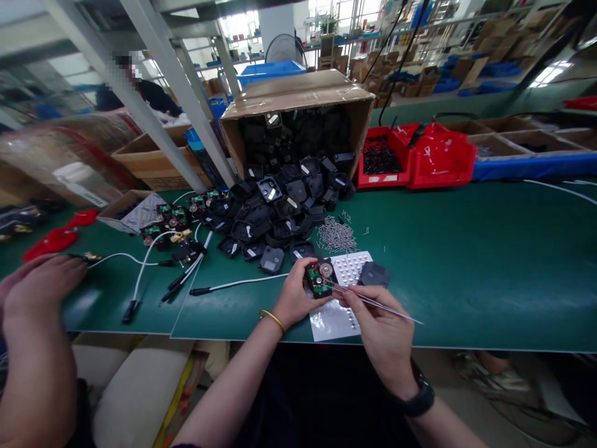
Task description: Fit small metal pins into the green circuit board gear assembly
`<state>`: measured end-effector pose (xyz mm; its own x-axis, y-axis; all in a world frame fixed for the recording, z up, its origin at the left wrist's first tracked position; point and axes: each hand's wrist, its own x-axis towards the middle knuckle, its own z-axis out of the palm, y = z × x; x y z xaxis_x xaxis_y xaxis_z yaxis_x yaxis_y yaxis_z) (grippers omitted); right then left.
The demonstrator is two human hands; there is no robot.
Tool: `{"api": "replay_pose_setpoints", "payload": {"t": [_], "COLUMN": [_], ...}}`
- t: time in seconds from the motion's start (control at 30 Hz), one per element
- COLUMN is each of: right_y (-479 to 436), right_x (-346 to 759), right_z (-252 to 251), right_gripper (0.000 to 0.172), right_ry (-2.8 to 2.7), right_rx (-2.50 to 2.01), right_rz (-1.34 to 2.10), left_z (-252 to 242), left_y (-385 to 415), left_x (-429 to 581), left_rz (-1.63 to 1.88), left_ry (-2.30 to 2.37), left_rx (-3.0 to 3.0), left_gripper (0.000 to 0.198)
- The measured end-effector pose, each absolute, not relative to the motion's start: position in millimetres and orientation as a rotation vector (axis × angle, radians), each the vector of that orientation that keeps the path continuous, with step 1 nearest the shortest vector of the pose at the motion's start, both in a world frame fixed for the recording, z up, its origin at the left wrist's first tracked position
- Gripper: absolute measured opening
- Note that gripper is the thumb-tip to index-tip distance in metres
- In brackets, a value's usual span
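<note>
My left hand [296, 292] grips a small black housing [321, 277] with a green circuit board and a round metal part inside. Fingers of my right hand [382, 330] close on thin metal tweezers [387, 307], whose tips reach the board. Under both hands lies a white sheet [326, 323] carrying rows of small round silver pieces. A dark plastic cover [374, 274] rests on the sheet's right side. Just beyond is a heap of small screws [336, 234]. A white cable [247, 283] with a black end runs up to my left hand.
Black plastic shells [261, 218] spill from a tipped cardboard box [298, 93] at the back. Red bins [438, 155] stand to its right. At left are circuit assemblies [172, 214], white cables [144, 267] and a co-worker's hand [46, 280]. A metal post [163, 87] rises behind.
</note>
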<state>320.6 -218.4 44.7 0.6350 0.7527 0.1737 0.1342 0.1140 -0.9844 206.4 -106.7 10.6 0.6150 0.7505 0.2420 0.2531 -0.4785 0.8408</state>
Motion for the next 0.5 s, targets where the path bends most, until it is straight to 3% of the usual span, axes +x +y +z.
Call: {"api": "replay_pose_setpoints", "payload": {"t": [0.5], "right_y": [-217.0], "right_x": [314.6], "right_z": [42.9], "right_gripper": [0.008], "right_ry": [-0.892], "right_rx": [-1.445], "right_rz": [0.437], "left_z": [9.4], "left_y": [-105.3], "left_x": [205.9], "left_rz": [0.809], "left_ry": [0.758], "left_rx": [2.058], "left_gripper": [0.063]}}
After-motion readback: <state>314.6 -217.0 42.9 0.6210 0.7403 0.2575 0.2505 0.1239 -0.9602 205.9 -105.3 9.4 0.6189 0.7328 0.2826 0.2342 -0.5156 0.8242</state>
